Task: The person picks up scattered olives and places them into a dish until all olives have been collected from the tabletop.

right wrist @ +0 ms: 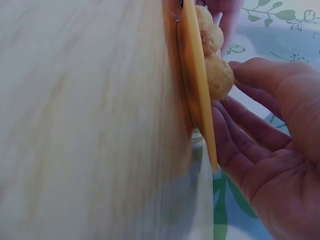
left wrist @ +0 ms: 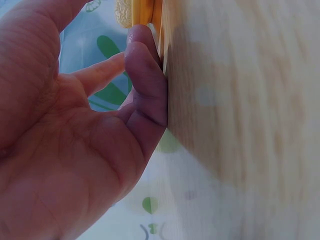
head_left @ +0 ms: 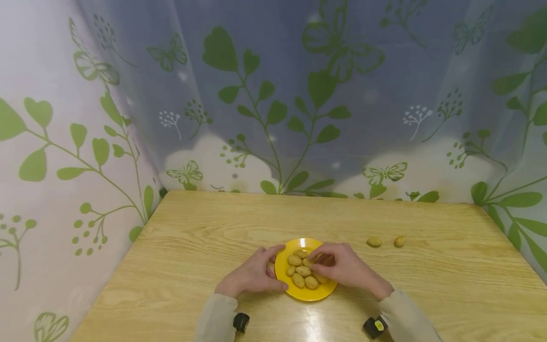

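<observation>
A round yellow plate [head_left: 308, 295] lies on the wooden table, with several small tan potatoes [head_left: 303, 271] grouped on it. My left hand [head_left: 255, 272] holds the plate's left rim, thumb near the front and fingers spread toward the back. In the left wrist view its fingers curl at the plate's edge, low against the tabletop. Over the right side of the plate, my right hand [head_left: 348, 267] pinches a potato [right wrist: 220, 78] between thumb and fingers. That potato sits among the others, and the right hand partly covers the ones beneath it.
Two more potatoes lie apart at the right rear of the table [head_left: 205, 223], one at left [head_left: 374, 242] and one at right [head_left: 399, 241]. A leaf-and-butterfly curtain [head_left: 273, 104] hangs behind the table and along its sides.
</observation>
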Tool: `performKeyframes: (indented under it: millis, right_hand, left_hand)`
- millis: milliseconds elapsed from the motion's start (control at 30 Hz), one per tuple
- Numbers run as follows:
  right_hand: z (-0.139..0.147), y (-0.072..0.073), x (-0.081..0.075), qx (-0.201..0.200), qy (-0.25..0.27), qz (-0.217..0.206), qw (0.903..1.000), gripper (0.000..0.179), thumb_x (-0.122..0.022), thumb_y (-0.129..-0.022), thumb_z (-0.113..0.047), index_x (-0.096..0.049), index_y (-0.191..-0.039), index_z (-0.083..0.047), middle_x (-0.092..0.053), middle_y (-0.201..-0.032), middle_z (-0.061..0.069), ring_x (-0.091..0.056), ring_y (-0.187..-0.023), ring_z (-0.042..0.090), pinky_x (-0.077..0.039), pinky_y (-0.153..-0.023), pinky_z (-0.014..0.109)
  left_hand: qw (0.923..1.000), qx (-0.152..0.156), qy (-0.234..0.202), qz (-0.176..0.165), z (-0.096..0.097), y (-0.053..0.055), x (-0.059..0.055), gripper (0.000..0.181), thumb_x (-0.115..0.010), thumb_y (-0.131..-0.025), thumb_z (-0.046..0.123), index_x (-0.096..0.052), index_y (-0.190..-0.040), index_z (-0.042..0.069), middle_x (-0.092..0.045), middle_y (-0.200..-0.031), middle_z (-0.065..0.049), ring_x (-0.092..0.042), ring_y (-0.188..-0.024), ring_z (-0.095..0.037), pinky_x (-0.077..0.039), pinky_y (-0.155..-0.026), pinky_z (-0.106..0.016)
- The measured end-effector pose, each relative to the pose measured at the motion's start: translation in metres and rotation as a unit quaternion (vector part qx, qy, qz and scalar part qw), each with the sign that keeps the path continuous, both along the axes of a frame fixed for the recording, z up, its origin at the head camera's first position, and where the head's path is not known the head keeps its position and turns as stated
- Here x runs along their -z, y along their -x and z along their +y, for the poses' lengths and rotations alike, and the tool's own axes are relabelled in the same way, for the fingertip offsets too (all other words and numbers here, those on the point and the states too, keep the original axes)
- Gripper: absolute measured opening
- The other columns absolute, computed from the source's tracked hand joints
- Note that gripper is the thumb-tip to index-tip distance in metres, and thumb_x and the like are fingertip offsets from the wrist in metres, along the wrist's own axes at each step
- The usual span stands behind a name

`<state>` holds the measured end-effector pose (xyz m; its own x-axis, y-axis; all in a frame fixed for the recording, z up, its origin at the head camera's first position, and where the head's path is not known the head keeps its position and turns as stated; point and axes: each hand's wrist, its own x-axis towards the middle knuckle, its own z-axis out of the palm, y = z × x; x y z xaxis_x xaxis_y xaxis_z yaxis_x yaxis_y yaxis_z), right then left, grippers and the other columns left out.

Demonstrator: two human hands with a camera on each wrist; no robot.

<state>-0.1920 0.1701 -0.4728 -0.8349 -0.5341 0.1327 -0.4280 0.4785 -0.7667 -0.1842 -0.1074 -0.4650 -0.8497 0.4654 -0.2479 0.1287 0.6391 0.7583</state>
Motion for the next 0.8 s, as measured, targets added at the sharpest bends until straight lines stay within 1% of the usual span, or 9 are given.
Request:
performKeyframes:
  millis: [167,367,467,567,667,800]
  right_hand:
    - [0.006,-0.001,-0.003,0.011,0.002,-0.008,0.9999,0.016,-0.075,-0.093,-0.019,-0.076,-0.109,-0.015,-0.077,-0.108,0.001,-0.072,-0.091,0.008,-0.058,-0.078,0.023]
    - [0.015,-0.001,-0.005,0.026,0.006,0.014,0.9995,0.018,-0.075,-0.093,-0.016,-0.076,-0.11,-0.011,-0.076,-0.108,0.004,-0.072,-0.09,0.009,-0.059,-0.075,0.024]
    - [0.021,-0.002,-0.007,0.036,0.014,0.014,0.9992,0.018,-0.075,-0.094,-0.017,-0.076,-0.111,-0.011,-0.076,-0.108,0.005,-0.071,-0.09,0.008,-0.059,-0.075,0.025]
    - [0.027,-0.001,-0.009,0.039,0.021,0.021,0.9988,0.019,-0.074,-0.094,-0.015,-0.075,-0.112,-0.009,-0.076,-0.109,0.009,-0.071,-0.09,0.01,-0.06,-0.074,0.026]
    - [0.034,-0.001,-0.013,0.05,0.023,0.025,0.9982,0.02,-0.074,-0.094,-0.015,-0.075,-0.112,-0.008,-0.075,-0.11,0.011,-0.071,-0.091,0.01,-0.06,-0.074,0.027]
    - [0.042,-0.002,-0.018,0.076,0.017,0.029,0.9966,0.02,-0.075,-0.093,-0.015,-0.075,-0.112,-0.01,-0.075,-0.112,0.009,-0.071,-0.091,0.009,-0.06,-0.074,0.027]
  left_hand:
    - [1.0,0.0,0.003,0.002,0.0,0.0,0.0,0.095,-0.088,-0.078,0.031,-0.038,-0.158,0.02,-0.048,-0.124,-0.008,-0.059,-0.084,-0.011,-0.051,-0.074,-0.022]
    - [1.0,0.003,-0.001,0.006,0.001,-0.002,0.0,0.096,-0.089,-0.077,0.029,-0.038,-0.158,0.018,-0.049,-0.125,-0.011,-0.059,-0.084,-0.012,-0.051,-0.074,-0.022]
    - [1.0,0.002,-0.002,0.003,0.001,-0.001,0.0,0.096,-0.089,-0.077,0.029,-0.038,-0.158,0.018,-0.048,-0.124,-0.01,-0.058,-0.084,-0.012,-0.05,-0.073,-0.022]
    - [1.0,0.0,-0.002,0.0,0.001,-0.001,0.0,0.096,-0.089,-0.078,0.029,-0.038,-0.158,0.019,-0.048,-0.124,-0.009,-0.059,-0.084,-0.011,-0.05,-0.073,-0.022]
    - [1.0,0.0,0.0,0.002,0.001,-0.001,0.0,0.096,-0.089,-0.078,0.029,-0.038,-0.158,0.019,-0.048,-0.123,-0.009,-0.058,-0.083,-0.011,-0.05,-0.073,-0.022]
    - [1.0,0.0,0.003,0.002,0.001,-0.001,0.0,0.096,-0.088,-0.078,0.031,-0.038,-0.159,0.02,-0.047,-0.124,-0.008,-0.058,-0.084,-0.011,-0.05,-0.073,-0.022]
